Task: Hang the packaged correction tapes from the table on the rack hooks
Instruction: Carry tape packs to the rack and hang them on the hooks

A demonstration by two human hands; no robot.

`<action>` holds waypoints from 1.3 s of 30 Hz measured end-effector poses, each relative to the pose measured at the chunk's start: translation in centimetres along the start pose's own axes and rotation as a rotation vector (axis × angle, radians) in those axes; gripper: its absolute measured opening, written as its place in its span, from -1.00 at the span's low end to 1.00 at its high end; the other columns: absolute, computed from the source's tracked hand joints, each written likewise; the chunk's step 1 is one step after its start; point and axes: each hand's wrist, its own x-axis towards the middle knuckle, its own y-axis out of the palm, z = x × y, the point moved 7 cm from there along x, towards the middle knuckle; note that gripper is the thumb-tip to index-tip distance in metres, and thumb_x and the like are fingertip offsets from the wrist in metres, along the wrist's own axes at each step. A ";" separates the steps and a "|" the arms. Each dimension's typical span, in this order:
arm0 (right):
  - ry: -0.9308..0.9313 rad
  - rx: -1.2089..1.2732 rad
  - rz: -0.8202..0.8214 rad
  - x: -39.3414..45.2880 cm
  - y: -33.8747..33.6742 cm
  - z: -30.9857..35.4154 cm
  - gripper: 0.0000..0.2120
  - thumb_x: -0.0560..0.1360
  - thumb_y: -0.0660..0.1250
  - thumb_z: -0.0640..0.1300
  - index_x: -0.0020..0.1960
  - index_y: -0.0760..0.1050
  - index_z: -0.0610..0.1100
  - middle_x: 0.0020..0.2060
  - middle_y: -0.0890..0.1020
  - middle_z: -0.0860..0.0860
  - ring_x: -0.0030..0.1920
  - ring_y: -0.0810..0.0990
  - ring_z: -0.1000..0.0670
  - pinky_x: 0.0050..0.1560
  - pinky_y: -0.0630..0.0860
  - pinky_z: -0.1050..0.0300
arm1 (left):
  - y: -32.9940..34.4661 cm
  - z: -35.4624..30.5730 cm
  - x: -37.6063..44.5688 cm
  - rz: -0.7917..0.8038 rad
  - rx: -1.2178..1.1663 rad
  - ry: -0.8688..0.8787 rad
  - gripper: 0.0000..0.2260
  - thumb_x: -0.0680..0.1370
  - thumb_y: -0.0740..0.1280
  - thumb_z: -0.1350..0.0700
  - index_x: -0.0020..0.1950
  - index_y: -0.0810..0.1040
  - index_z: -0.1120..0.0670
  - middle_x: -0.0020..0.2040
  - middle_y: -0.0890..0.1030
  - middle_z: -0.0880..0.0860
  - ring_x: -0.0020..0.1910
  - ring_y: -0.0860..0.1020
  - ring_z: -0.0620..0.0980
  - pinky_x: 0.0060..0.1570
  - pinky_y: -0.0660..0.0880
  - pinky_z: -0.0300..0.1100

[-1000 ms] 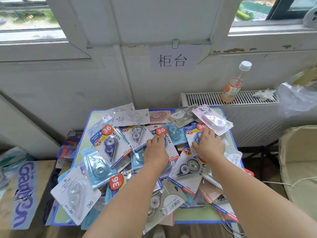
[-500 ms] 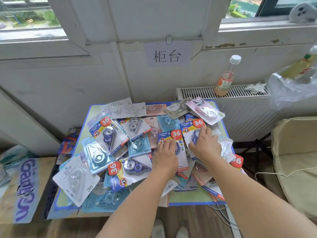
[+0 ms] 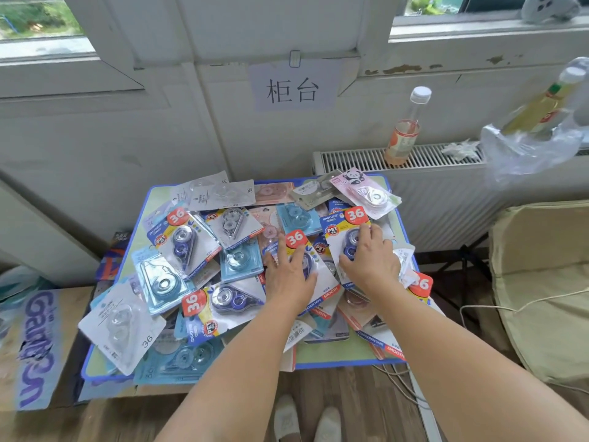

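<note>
Packaged correction tapes: heaped across tabletop. Left hand, right hand: both open, flat on two packs toward right edge, long axes running far-to-near.

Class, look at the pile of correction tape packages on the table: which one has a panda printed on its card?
The pink package at the table's far right corner, by the radiator. Its pink panda card sets it apart from the others.
</note>
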 end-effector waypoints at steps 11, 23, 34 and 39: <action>-0.016 0.020 -0.007 -0.2 -1.1 -0.4 -0.26 0.53 0.30 0.14 0.54 0.02 -0.11 0.54 0.07 -0.06 0.40 0.28 -0.17 0.21 0.42 -0.06 | -1.8 -1.5 -0.7 -0.096 0.087 0.034 -0.49 0.64 0.21 -0.04 0.56 0.13 -0.06 0.60 -0.16 0.04 0.56 -0.15 0.18 0.53 0.00 0.05; 0.125 0.072 -0.135 -2.8 -4.5 -3.4 -0.28 0.52 0.31 0.13 0.50 0.07 -0.14 0.51 0.12 -0.06 0.30 0.39 -0.17 0.18 0.42 -0.03 | -3.0 -6.2 -0.2 -0.074 0.201 0.265 -0.47 0.65 0.16 -0.06 0.59 0.05 -0.06 0.61 -0.11 0.04 0.57 -0.17 0.14 0.51 -0.04 0.02; 0.504 0.151 -0.248 -11.0 -4.6 -7.2 -0.24 0.52 0.30 0.15 0.54 0.02 -0.13 0.51 0.10 -0.06 0.32 0.35 -0.17 0.17 0.42 -0.02 | -1.4 -9.9 -3.1 0.054 0.260 0.654 -0.47 0.65 0.17 -0.04 0.58 0.07 -0.05 0.60 -0.07 0.06 0.57 -0.16 0.13 0.51 0.01 0.01; 0.696 0.184 -0.293 -17.7 -3.5 -10.4 -0.24 0.52 0.31 0.14 0.53 0.03 -0.13 0.50 0.13 -0.06 0.33 0.36 -0.17 0.19 0.41 -0.02 | 1.5 -11.6 -6.9 0.128 0.300 0.839 -0.47 0.65 0.17 -0.04 0.58 0.08 -0.03 0.60 -0.07 0.07 0.57 -0.15 0.14 0.52 -0.10 -0.02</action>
